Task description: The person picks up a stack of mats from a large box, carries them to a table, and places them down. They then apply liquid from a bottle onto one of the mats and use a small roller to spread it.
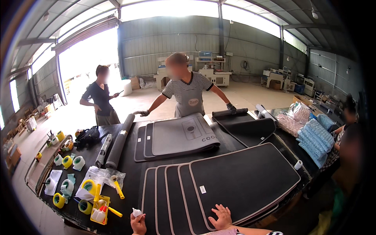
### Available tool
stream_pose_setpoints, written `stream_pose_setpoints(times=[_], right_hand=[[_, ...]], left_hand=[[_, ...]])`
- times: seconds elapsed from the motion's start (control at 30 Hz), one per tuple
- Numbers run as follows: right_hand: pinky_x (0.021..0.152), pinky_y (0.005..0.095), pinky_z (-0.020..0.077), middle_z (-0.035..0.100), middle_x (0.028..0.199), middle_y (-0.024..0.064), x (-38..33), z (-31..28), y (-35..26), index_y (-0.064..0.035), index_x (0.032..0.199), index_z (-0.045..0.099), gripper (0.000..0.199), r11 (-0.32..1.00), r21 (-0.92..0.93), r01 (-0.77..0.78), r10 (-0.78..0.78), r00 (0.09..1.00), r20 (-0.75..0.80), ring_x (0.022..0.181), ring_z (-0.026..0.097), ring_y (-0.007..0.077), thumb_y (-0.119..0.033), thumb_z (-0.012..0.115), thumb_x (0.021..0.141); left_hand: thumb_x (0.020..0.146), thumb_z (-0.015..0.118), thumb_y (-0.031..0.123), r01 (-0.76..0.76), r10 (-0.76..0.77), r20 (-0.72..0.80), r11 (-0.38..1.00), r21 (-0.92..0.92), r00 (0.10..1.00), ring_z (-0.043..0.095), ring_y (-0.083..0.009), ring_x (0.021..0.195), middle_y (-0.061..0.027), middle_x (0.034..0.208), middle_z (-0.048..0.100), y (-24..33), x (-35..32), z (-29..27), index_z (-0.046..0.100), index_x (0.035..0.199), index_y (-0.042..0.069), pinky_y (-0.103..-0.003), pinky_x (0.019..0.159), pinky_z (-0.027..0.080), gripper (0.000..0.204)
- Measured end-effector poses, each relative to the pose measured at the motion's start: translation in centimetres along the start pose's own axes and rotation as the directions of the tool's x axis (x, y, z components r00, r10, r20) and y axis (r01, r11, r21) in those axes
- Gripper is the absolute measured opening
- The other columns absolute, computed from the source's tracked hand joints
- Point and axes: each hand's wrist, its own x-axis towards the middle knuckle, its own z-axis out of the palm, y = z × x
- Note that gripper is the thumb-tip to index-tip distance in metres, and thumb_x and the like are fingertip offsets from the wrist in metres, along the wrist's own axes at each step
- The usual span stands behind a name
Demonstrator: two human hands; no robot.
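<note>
At the near edge of the table, my left hand [138, 225] is closed around a small white bottle [136, 212] with a pointed tip, held upright. My right hand [221, 217] lies with fingers spread on the topmost black mat [243, 176], near its lower left corner. Several such mats with light grey edging overlap like a fan, and a small white label [202, 189] sits on the top one. Beyond them, grey printed mats [176, 135] lie in a stack with the right end curled over.
A yellow tray [101, 211] with small bottles, tape rolls [58, 200] and a yellow-handled roller [117, 187] lie left. Rolled mats [119, 143] lie farther back. A gloved co-worker [190, 94] stands across the table; another person [102, 96] stands behind left. Blue bubble-wrapped packs [313, 141] lie right.
</note>
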Motion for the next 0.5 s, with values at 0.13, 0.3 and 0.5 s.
stream_pose_setpoints(times=[0.13, 0.3, 0.5], right_hand=[[0.121, 0.0486, 0.0138, 0.047, 0.149, 0.0142, 0.0, 0.0, -0.5, -0.0108, 0.129, 0.064, 0.055, 1.000, -0.030, 0.005, -0.006, 1.000, -0.015, 0.145, 0.033, 0.0295, -0.046, 0.066, 0.087], [0.120, 0.0493, 0.0157, 0.048, 0.148, 0.0150, -0.1, 0.3, -0.5, -0.0104, 0.128, 0.065, 0.054, 0.998, -0.058, 0.026, -0.028, 0.999, -0.043, 0.144, 0.035, 0.0302, -0.044, 0.067, 0.086], [0.119, 0.0505, 0.0199, 0.050, 0.145, 0.0152, -0.1, 0.4, -0.6, -0.0105, 0.124, 0.066, 0.051, 0.993, -0.109, 0.042, -0.051, 0.996, -0.080, 0.141, 0.038, 0.0316, -0.041, 0.069, 0.084]], left_hand=[[0.090, 0.067, 0.001, -0.032, 0.032, 0.000, 1.000, 0.001, 1.000, 0.062, -0.0321, 0.108, -0.0164, 0.112, 0.067, -0.1, 0.0, -0.2, 0.075, 0.106, 0.004, -0.039, 0.094, 0.049, 0.018], [0.090, 0.067, 0.003, -0.060, 0.060, -0.002, 0.998, -0.024, 0.998, 0.062, -0.0326, 0.110, -0.0166, 0.114, 0.067, -0.3, 0.1, -0.1, 0.075, 0.107, 0.005, -0.039, 0.095, 0.049, 0.018], [0.091, 0.068, 0.006, -0.169, 0.169, -0.003, 0.985, 0.025, 0.986, 0.061, -0.0332, 0.112, -0.0168, 0.115, 0.067, -2.0, -0.1, 0.4, 0.075, 0.108, 0.006, -0.040, 0.096, 0.049, 0.018]])
